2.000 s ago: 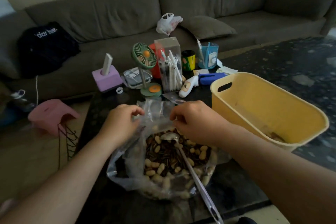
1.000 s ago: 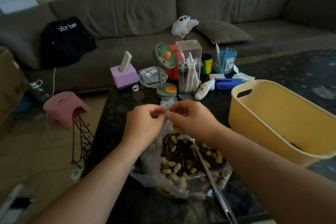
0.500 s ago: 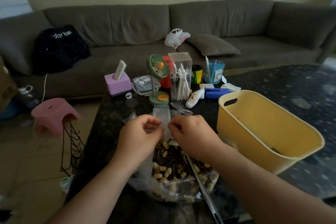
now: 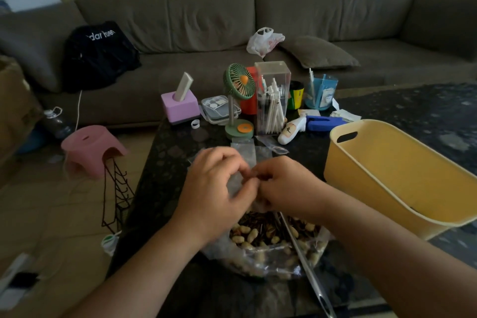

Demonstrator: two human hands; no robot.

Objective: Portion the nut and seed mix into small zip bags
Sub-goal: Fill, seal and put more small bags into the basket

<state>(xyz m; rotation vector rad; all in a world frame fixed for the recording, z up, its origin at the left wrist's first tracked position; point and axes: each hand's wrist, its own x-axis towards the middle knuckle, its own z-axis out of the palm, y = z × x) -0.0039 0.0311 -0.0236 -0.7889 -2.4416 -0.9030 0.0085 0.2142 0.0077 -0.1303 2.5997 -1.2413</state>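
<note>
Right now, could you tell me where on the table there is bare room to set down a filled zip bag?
Bare dark table lies left of the left hand, below the purple box. A smaller patch sits between the right hand and the yellow basket. The far edge around the fan is crowded.

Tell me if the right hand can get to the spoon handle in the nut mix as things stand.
Probably yes, once it lets go. The right hand and left hand both pinch the small zip bag, but the spoon handle lies uncovered just below the right wrist.
</note>
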